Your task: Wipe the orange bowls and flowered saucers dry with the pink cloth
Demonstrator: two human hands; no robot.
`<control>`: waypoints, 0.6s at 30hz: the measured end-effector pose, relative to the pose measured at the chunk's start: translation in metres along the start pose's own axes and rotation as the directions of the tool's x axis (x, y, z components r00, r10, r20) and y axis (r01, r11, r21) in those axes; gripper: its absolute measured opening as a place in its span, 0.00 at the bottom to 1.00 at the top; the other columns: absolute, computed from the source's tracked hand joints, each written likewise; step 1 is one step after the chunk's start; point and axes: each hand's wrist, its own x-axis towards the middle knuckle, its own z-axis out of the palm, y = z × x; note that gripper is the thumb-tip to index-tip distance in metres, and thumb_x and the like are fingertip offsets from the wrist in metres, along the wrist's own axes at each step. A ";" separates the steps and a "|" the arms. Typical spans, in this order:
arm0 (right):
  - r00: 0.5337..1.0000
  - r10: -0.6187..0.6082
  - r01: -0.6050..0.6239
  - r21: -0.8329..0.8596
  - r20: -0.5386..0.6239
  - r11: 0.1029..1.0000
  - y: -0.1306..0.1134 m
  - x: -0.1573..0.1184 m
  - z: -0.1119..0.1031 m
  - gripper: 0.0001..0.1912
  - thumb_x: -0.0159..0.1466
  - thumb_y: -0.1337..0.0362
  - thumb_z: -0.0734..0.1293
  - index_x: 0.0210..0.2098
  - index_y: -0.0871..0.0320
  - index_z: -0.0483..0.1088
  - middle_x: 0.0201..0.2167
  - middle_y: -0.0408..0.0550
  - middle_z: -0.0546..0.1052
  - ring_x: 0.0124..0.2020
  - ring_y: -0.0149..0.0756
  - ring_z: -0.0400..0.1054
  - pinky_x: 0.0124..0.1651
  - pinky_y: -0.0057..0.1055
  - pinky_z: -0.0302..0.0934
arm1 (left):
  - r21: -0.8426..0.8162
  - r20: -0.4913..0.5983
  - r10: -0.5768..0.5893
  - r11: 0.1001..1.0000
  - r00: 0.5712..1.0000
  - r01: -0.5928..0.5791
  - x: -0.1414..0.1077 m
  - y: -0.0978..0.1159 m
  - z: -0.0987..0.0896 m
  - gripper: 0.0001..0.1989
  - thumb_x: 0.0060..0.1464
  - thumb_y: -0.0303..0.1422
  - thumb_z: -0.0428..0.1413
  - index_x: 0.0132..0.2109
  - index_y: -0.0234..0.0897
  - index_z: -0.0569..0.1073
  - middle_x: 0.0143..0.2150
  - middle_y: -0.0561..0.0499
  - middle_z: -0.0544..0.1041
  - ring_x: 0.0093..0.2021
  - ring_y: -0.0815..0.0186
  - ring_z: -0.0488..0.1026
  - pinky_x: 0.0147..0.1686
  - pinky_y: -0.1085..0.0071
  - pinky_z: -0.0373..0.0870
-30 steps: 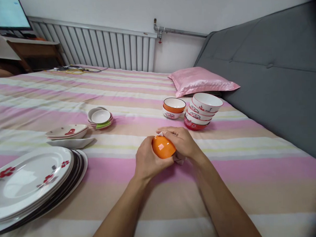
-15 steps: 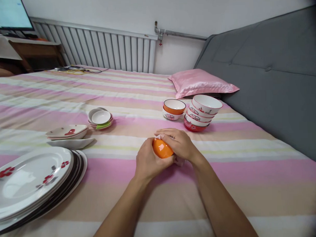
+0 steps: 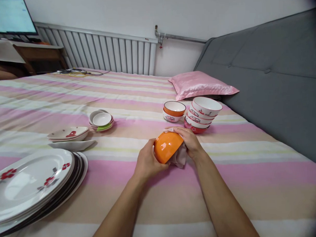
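An orange bowl [image 3: 167, 146] is tilted on its side above the striped bedsheet, its glossy outside facing me. My left hand [image 3: 148, 161] grips it from the left, fingers and thumb around its base side. My right hand [image 3: 189, 141] is closed on a pale pinkish cloth [image 3: 179, 157] at the bowl's rim; part of the cloth hangs below. Beyond my hands stand two stacked bowls [image 3: 174, 108], the upper one orange outside. To their right is a taller stack of bowls [image 3: 203, 111], white ones over a red one.
A large stack of plates [image 3: 33, 181] lies at the left front. Behind it are boat-shaped dishes [image 3: 70, 135] and small nested dishes [image 3: 101, 119]. A pink pillow [image 3: 200, 83] rests by the grey headboard [image 3: 270, 73]; cables [image 3: 81, 72] lie at the far edge.
The orange bowl has turned, so more of its outside and its straight rim show. My right hand has shifted off its front toward the right, and more cloth is visible.
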 end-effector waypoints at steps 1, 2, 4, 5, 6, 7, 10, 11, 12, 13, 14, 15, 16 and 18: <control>1.000 0.004 -0.003 -0.004 0.006 1.000 -0.001 -0.001 0.000 0.12 0.54 0.59 0.66 0.32 0.59 0.78 0.41 0.51 0.81 0.44 0.43 0.74 0.50 0.38 0.64 | 0.013 -0.022 0.019 1.000 1.000 -0.019 0.000 0.002 0.000 0.33 0.34 0.34 0.64 0.51 0.38 0.65 0.46 0.46 0.74 0.45 0.57 0.72 0.44 0.62 0.68; 1.000 0.003 -0.003 -0.015 0.018 1.000 -0.003 -0.002 0.001 0.13 0.55 0.58 0.66 0.33 0.59 0.78 0.41 0.51 0.81 0.43 0.43 0.74 0.50 0.38 0.64 | 0.028 -0.049 0.040 0.999 0.998 -0.038 -0.001 0.004 0.000 0.32 0.34 0.35 0.64 0.50 0.38 0.65 0.46 0.46 0.74 0.44 0.57 0.72 0.44 0.62 0.68; 0.998 -0.006 0.010 -0.060 0.057 0.998 -0.006 -0.005 0.002 0.14 0.56 0.58 0.65 0.36 0.59 0.78 0.41 0.51 0.80 0.44 0.42 0.73 0.50 0.38 0.64 | 0.067 -0.096 0.078 0.995 0.992 -0.071 -0.003 0.007 0.000 0.31 0.33 0.36 0.64 0.48 0.37 0.65 0.45 0.46 0.73 0.44 0.57 0.71 0.43 0.62 0.68; 0.997 -0.014 0.021 -0.090 0.077 0.996 -0.007 -0.006 0.003 0.15 0.57 0.58 0.65 0.37 0.59 0.78 0.43 0.51 0.80 0.45 0.42 0.73 0.50 0.38 0.64 | 0.087 -0.112 0.087 0.993 0.990 -0.078 -0.003 0.008 -0.001 0.31 0.32 0.37 0.63 0.47 0.37 0.65 0.44 0.46 0.73 0.43 0.57 0.71 0.43 0.62 0.68; 0.995 -0.027 0.039 -0.125 0.097 0.991 -0.008 -0.007 0.004 0.15 0.58 0.58 0.64 0.38 0.59 0.78 0.44 0.51 0.80 0.45 0.42 0.73 0.50 0.38 0.64 | 0.105 -0.120 0.089 0.992 0.989 -0.076 -0.004 0.010 -0.001 0.30 0.32 0.37 0.63 0.46 0.37 0.65 0.43 0.47 0.73 0.43 0.57 0.71 0.42 0.62 0.68; 0.992 -0.050 0.069 -0.166 0.118 0.984 -0.009 -0.008 0.006 0.15 0.59 0.58 0.63 0.39 0.58 0.78 0.45 0.51 0.79 0.46 0.41 0.72 0.51 0.38 0.64 | 0.119 -0.122 0.082 0.991 0.989 -0.068 -0.004 0.010 -0.001 0.30 0.32 0.37 0.63 0.46 0.37 0.64 0.43 0.47 0.73 0.42 0.57 0.71 0.41 0.62 0.68; 0.971 -0.162 0.214 -0.330 0.179 0.920 -0.013 -0.013 0.014 0.14 0.61 0.60 0.62 0.39 0.57 0.78 0.47 0.50 0.79 0.50 0.40 0.71 0.55 0.38 0.61 | 0.145 -0.122 0.048 0.989 0.991 -0.030 -0.005 0.012 -0.002 0.28 0.33 0.38 0.63 0.44 0.38 0.64 0.42 0.47 0.73 0.42 0.57 0.71 0.40 0.62 0.68; 0.960 -0.203 0.267 -0.402 0.194 0.876 -0.015 -0.015 0.018 0.14 0.62 0.61 0.61 0.40 0.56 0.78 0.47 0.49 0.78 0.51 0.40 0.71 0.57 0.38 0.60 | 0.152 -0.127 0.039 0.988 0.991 -0.020 -0.005 0.012 -0.002 0.28 0.33 0.38 0.63 0.44 0.39 0.64 0.41 0.48 0.73 0.42 0.56 0.72 0.40 0.62 0.68; 0.948 -0.239 0.313 -0.480 0.210 0.820 -0.017 -0.018 0.022 0.14 0.62 0.62 0.61 0.40 0.55 0.78 0.47 0.48 0.78 0.52 0.39 0.70 0.58 0.39 0.59 | 0.156 -0.133 0.029 0.988 0.991 -0.008 -0.005 0.013 -0.002 0.28 0.33 0.39 0.63 0.43 0.39 0.64 0.41 0.48 0.73 0.42 0.56 0.72 0.39 0.62 0.68; 0.937 -0.267 0.350 -0.558 0.226 0.752 -0.020 -0.021 0.027 0.14 0.63 0.63 0.60 0.41 0.54 0.77 0.47 0.46 0.78 0.52 0.39 0.70 0.59 0.40 0.58 | 0.156 -0.139 0.020 0.988 0.990 0.002 -0.005 0.013 -0.002 0.27 0.33 0.39 0.63 0.43 0.39 0.64 0.41 0.48 0.73 0.42 0.56 0.72 0.39 0.63 0.68; 0.926 -0.285 0.379 -0.630 0.249 0.678 -0.022 -0.024 0.031 0.14 0.63 0.64 0.60 0.42 0.52 0.77 0.47 0.45 0.78 0.53 0.39 0.69 0.59 0.41 0.58 | 0.153 -0.144 0.011 0.988 0.990 0.011 -0.005 0.013 -0.002 0.27 0.33 0.39 0.63 0.43 0.39 0.64 0.40 0.48 0.73 0.42 0.56 0.72 0.39 0.63 0.68; 0.914 -0.301 0.404 -0.689 0.273 0.602 -0.024 -0.027 0.035 0.14 0.63 0.65 0.60 0.42 0.51 0.77 0.47 0.44 0.78 0.53 0.39 0.69 0.59 0.42 0.57 | 0.148 -0.147 0.004 0.989 0.989 0.018 -0.005 0.014 -0.001 0.26 0.34 0.38 0.62 0.43 0.39 0.65 0.40 0.48 0.73 0.42 0.57 0.72 0.39 0.63 0.68; 0.902 -0.312 0.425 -0.731 0.298 0.533 -0.025 -0.029 0.038 0.14 0.63 0.65 0.60 0.43 0.50 0.77 0.47 0.44 0.78 0.53 0.39 0.68 0.59 0.42 0.56 | 0.142 -0.148 -0.001 0.990 0.989 0.023 -0.005 0.014 -0.001 0.25 0.34 0.37 0.62 0.43 0.39 0.65 0.40 0.48 0.73 0.42 0.57 0.72 0.39 0.64 0.68; 0.886 -0.316 0.455 -0.771 0.341 0.445 -0.027 -0.032 0.042 0.14 0.64 0.64 0.60 0.43 0.49 0.77 0.48 0.43 0.78 0.53 0.39 0.68 0.59 0.43 0.55 | 0.136 -0.145 -0.011 0.990 0.989 0.031 -0.005 0.014 0.000 0.24 0.36 0.36 0.61 0.43 0.38 0.65 0.40 0.47 0.73 0.41 0.57 0.72 0.38 0.64 0.68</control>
